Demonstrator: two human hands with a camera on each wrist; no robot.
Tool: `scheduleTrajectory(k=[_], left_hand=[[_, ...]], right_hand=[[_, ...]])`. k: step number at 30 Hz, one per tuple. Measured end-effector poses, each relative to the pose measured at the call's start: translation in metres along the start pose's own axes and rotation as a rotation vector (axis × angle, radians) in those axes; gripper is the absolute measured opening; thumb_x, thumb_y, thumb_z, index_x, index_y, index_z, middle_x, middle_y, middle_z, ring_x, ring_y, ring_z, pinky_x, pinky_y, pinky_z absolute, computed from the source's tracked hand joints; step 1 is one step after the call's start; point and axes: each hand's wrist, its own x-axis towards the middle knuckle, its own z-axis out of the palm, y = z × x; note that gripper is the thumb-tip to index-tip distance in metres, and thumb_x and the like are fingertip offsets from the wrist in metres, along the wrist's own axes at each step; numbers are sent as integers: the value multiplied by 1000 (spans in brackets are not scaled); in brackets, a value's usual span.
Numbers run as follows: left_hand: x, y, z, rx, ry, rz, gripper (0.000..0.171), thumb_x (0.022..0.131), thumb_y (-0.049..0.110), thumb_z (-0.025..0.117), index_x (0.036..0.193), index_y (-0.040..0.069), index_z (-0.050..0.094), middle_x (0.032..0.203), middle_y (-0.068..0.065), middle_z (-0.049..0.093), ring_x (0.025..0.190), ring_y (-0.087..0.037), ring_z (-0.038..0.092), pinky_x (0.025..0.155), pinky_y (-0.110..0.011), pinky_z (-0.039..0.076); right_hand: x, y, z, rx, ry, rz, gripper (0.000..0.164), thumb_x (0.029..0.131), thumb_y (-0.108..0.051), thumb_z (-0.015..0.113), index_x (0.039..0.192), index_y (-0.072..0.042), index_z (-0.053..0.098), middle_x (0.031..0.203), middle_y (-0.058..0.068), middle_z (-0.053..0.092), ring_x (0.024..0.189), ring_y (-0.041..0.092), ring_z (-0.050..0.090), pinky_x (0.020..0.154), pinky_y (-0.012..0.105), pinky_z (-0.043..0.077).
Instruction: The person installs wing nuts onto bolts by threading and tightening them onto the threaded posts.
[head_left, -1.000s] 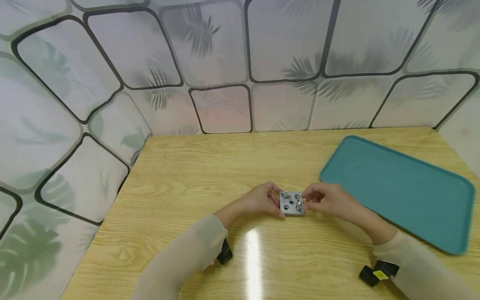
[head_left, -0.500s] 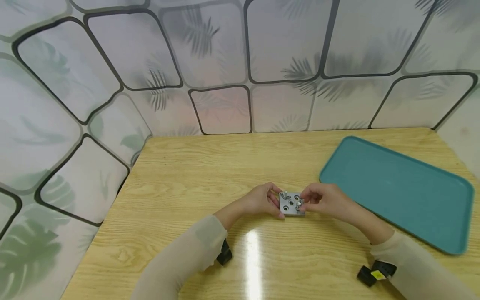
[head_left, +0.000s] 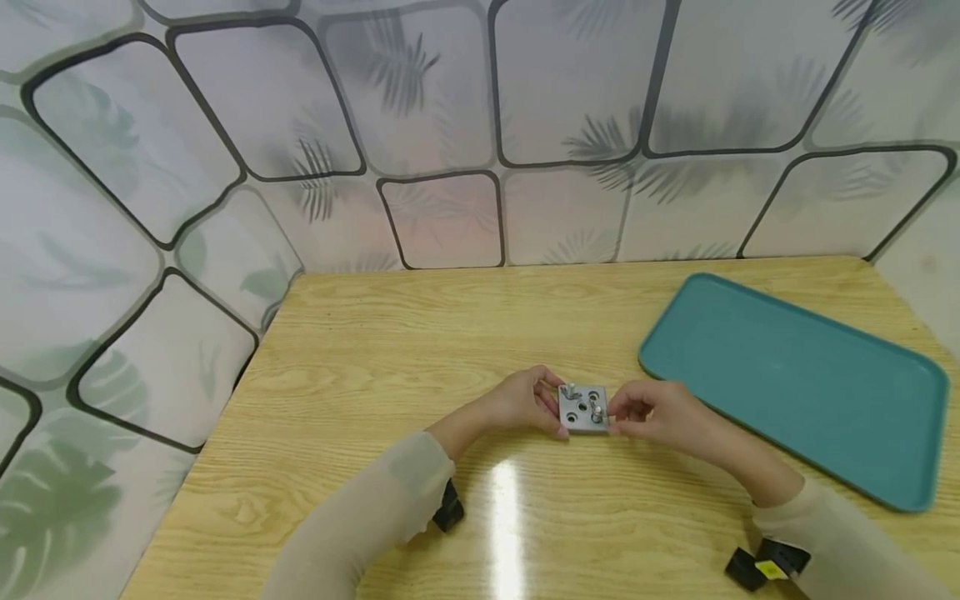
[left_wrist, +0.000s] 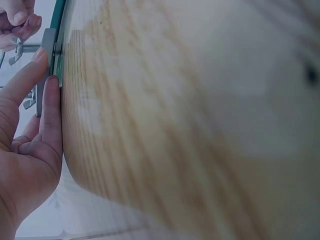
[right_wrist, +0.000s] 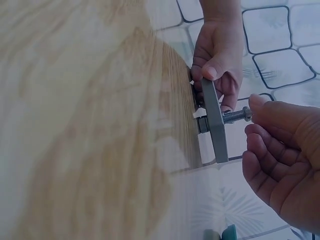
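Here, a person's left grip (head_left: 521, 400) grasps a metal plate (head_left: 585, 424) by its left edge, just above the desk (head_left: 420, 333) and left of a teal tray (head_left: 795, 375). The head view shows the plate's holes; side-on, the right wrist view reveals a nut (right_wrist: 202, 124) beneath and a screw (right_wrist: 234, 116) standing through. The right grip (head_left: 663, 410), loosely curled, meets that screw's end; whether it pinches, I cannot tell.
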Motion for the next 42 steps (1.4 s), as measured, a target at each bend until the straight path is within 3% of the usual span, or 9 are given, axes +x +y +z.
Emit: scheduleTrajectory(k=[16,24,34,42], left_hand=[[-2,3,0,-6,2,-1,66,65,4,85,121,5,50,86,-4,66,76,-14,63,70,-24,50],[-2,2,-1,-8,0,-3,66,66,5,85,121,5,50,87,-4,66,76,-14,63,69,-24,51],[-1,1,1,-8,-9,9,68,65,5,85,123,3,49,86,-4,66,77,-13,63,70,-23,51],[-1,0,0,-15,2,8,67,64,3,85,121,3,49,85,-4,65,74,-13,62,69,-23,52]], right_hand=[[14,1,-3,-15,18,71,21,76,-9,78,93,-3,68,74,-4,62,63,1,54,54,22,47],[16,3,1,-7,18,48,22,74,-11,79,91,-4,68,74,-5,63,63,0,53,55,23,47],[2,3,1,9,-7,66,16,78,-12,77,90,-8,68,73,-8,59,62,0,51,53,22,46],[0,4,-1,24,14,-1,15,78,-9,76,89,-6,67,74,-7,60,63,0,51,52,23,46]])
